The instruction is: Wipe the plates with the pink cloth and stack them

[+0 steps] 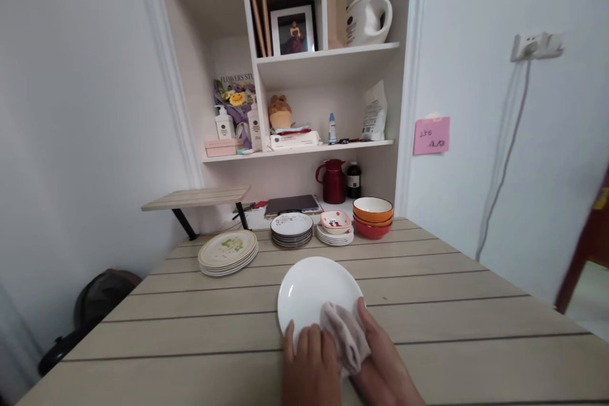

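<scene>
A round white plate (304,285) is in front of me at the near middle of the table, a little tilted. My left hand (311,361) is closed at the plate's near left rim, fingers bent over its top; its thumb is hidden. A crumpled pale pink cloth (345,336) lies over the plate's near right part and rim, between my hands. My right hand (387,361) is around the cloth at that rim, thumb along the plate's right edge. Its other fingers are hidden beneath the cloth and plate.
Farther back on the slatted table (428,304) stand cream plates (228,247), dark-rimmed plates (292,225), small dishes (335,228) and orange and red bowls (373,216), all stacked. Behind them are a red jug (333,181), a small raised shelf (200,196) and a white shelf unit (304,152).
</scene>
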Motion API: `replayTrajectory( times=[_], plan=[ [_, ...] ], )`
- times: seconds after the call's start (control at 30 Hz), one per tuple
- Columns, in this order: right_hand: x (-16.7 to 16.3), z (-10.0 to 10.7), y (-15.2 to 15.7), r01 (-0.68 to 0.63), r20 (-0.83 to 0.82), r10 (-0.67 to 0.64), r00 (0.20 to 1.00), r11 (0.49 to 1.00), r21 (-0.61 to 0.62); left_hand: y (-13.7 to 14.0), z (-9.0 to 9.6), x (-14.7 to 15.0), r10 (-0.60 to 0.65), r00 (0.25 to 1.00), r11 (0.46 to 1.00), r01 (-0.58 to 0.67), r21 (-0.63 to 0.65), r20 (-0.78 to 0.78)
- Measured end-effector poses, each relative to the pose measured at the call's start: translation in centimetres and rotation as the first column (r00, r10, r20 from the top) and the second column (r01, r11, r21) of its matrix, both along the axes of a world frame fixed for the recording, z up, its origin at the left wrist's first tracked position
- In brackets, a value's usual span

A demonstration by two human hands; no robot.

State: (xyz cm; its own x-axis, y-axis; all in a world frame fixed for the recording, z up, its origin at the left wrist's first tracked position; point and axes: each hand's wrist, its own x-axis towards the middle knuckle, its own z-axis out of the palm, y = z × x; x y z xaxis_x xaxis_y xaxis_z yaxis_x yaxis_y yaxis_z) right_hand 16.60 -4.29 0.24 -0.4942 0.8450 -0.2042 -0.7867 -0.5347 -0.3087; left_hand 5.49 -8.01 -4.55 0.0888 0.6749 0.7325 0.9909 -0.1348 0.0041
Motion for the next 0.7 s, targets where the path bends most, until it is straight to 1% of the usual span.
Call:
replayTrajectory(
  times=[0.07,0.1,0.17,0.27,0.33,0.4,0.47,0.53,0.6,0.63,0.7],
  plan=[
    [0.0,-0.1,0.1,0.01,-0.018,-0.01,1.0,1.0,0.009,0.7,1.2,1.2,-0.017,0.999,1.0,0.018,-0.013,0.032],
    [0.0,-0.1,0.3,0.009,-0.04,-0.008,0.999,1.0,0.012,1.2,2.0,1.6,-0.032,0.999,0.998,0.033,-0.05,0.025],
    [-0.1,-0.2,0.6,0.008,-0.087,-0.007,0.996,1.0,0.014,2.2,3.9,1.7,-0.016,1.0,0.995,0.019,-0.096,0.025],
    [-0.3,-0.5,1.0,0.018,-0.122,-0.015,0.992,1.0,0.024,3.2,6.2,0.6,0.055,0.998,0.98,-0.045,-0.196,0.044],
    [-0.3,-0.8,1.0,0.014,-0.11,-0.011,0.994,1.0,0.027,3.3,7.1,-0.6,0.124,0.992,0.965,-0.114,-0.234,0.025],
    [-0.3,-1.0,1.0,0.009,-0.093,-0.006,0.996,0.999,0.035,2.8,7.3,-1.9,0.181,0.983,0.951,-0.172,-0.256,0.013],
    [-0.3,-1.2,0.8,0.009,-0.086,-0.003,0.996,0.998,0.062,1.8,6.8,-2.9,0.203,0.979,0.941,-0.194,-0.279,0.005],
    [-0.4,-1.2,0.8,-0.001,-0.086,0.009,0.996,0.995,0.097,0.7,6.1,-3.7,0.153,0.988,0.936,-0.145,-0.32,-0.001],
    [-0.4,-1.2,0.8,-0.006,-0.089,0.016,0.996,0.994,0.113,-0.2,5.5,-4.4,0.058,0.998,0.934,-0.055,-0.354,-0.002],
    [-0.4,-1.2,0.8,-0.001,-0.091,0.011,0.996,0.993,0.115,-0.4,5.3,-4.7,0.016,1.0,0.933,-0.016,-0.359,-0.003],
    [-0.4,-1.4,0.9,0.014,-0.095,-0.004,0.995,0.994,0.113,-0.5,5.1,-5.4,-0.027,1.0,0.935,0.02,-0.355,-0.012]
  ],
)
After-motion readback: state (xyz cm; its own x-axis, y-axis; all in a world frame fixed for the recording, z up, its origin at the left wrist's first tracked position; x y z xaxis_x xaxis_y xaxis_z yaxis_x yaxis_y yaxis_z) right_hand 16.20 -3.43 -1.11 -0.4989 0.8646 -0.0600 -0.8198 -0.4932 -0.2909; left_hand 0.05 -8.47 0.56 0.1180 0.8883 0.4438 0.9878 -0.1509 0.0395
